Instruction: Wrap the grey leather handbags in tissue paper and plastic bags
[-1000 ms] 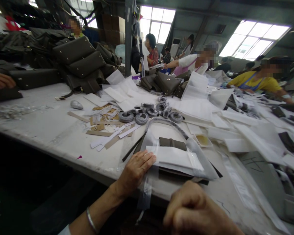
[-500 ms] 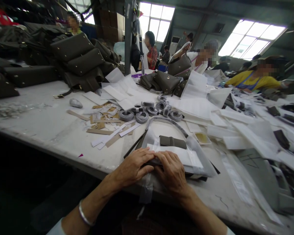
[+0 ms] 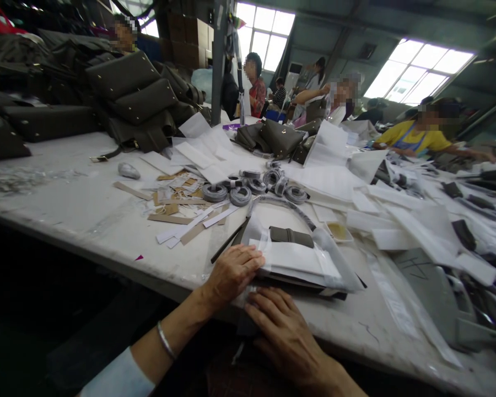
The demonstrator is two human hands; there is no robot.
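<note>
Clear plastic packet (image 3: 301,262) of white paper on a pale desk (image 3: 86,220)
The left hand (image 3: 231,273) lies flat on its near corner; the right hand (image 3: 283,331) rests palm-down beside it, fingers (image 3: 258,302) at its near edge.

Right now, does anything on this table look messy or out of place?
Yes: cardboard and paper strips lie strewn criss-cross beyond the left hand, and the grey rolls behind them sit jumbled, some flat, some tipped on edge.
</note>
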